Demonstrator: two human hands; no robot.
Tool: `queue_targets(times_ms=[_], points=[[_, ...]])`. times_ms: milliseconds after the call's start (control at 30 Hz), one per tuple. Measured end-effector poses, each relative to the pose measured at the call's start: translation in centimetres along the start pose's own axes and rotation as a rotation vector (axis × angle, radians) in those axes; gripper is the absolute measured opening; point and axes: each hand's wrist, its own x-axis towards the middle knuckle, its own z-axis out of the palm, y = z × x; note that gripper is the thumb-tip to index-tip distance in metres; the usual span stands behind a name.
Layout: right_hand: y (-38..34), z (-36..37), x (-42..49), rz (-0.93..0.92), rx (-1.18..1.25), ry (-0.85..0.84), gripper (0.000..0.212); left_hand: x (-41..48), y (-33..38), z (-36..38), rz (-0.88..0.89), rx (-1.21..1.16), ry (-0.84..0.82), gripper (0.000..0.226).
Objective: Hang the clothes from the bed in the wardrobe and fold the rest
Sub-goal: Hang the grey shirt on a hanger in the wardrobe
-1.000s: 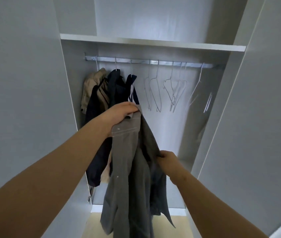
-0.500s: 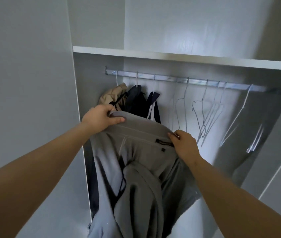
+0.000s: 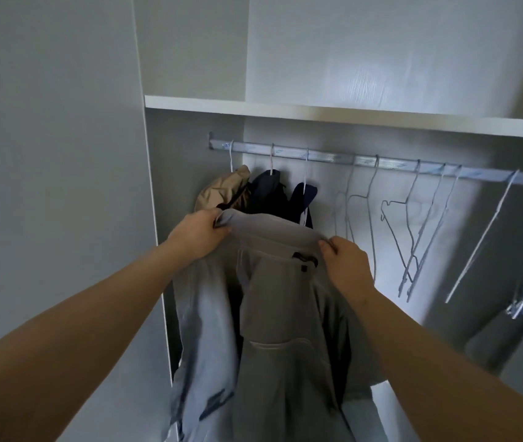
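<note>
1. Your left hand (image 3: 201,232) grips the left end of the grey jacket (image 3: 272,314) at its collar, fingers curled round the cloth. Your right hand (image 3: 347,263) pinches the right end.
2. The jacket hangs between your hands, near you, in front of the open wardrobe (image 3: 349,118) and below the rail (image 3: 381,162).
3. No hanger shows inside it. If either grip loosens, the bunched cloth will likely slide down.
4. Reaching right for the empty wire hangers (image 3: 413,234) frees one collar end, which may sag. The hangers sit crowded and tilted, so they may tangle.
5. At the rail's left end the wardrobe holds a tan garment (image 3: 225,193) and dark garments (image 3: 271,193) on hangers.
</note>
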Motion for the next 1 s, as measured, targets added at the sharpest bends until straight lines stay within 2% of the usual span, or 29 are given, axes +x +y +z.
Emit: queue_targets(times_ms=[133, 267, 300, 433, 600, 667, 800, 867, 1000], points=[[-1.4, 1.0, 1.2, 0.097, 0.225, 0.081, 0.025, 0.6, -0.9, 0.8, -0.217, -0.402, -0.19, 0.036], [-2.7, 1.1, 1.9, 0.119, 0.411, 0.374, 0.027, 1.3, -0.4, 0.7, -0.336, -0.761, -0.294, 0.041], [-3.0, 1.1, 2.1, 0.132, 0.425, 0.365, 0.027, 1.6, -0.1, 0.8, -0.332, -0.822, -0.304, 0.041], [-3.0, 2.7, 2.1, 0.234, 0.331, 0.117, 0.022, 2.4, 1.3, 2.3, -0.261, -0.892, -0.341, 0.039], [-0.8, 3.7, 1.0, 0.303, 0.233, -0.105, 0.031, 2.9, 2.7, 4.7, -0.28, -1.116, -0.391, 0.026], [0.3, 3.0, 1.6, 0.349, 0.236, -0.09, 0.032, 3.6, 3.4, 5.6, -0.287, -1.14, -0.386, 0.023], [2.7, 1.9, 4.5, 0.315, 0.102, 0.132, 0.02, 5.1, 4.8, 7.6, -0.243, -1.095, -0.392, 0.017], [4.2, 1.9, 6.0, 0.3, 0.043, 0.167, 0.018, 6.2, 5.4, 8.6, -0.262, -1.108, -0.376, 0.018], [7.0, 3.0, 9.0, 0.372, 0.054, 0.042, 0.047, 8.6, 6.3, 9.6, -0.299, -1.107, -0.339, 0.019]])
